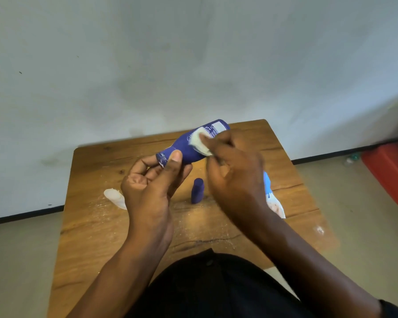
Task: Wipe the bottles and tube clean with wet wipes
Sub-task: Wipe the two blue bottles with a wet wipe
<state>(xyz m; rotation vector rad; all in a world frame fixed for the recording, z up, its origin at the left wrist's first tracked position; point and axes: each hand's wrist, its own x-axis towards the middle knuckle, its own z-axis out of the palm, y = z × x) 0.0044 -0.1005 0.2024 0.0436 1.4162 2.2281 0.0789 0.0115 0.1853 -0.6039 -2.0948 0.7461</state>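
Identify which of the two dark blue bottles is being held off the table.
The larger blue bottle, tilted in the left hand; the small blue bottle stands on the table.

1. A wooden table (97, 226) with a dark grain crack running across its near part and pale specks scattered over the top.
2. A pale grey wall (147, 65) behind the table, smudged with darker marks.
3. A black skirting strip (23, 215) along the wall's foot.
4. A beige floor (16, 260).
5. A red container (391, 173) on the floor at the right, well apart from the table.

wooden table (97, 226) | on it: small blue bottle (197, 190), white wipe (115, 198), wipes pack (274, 198), perhaps
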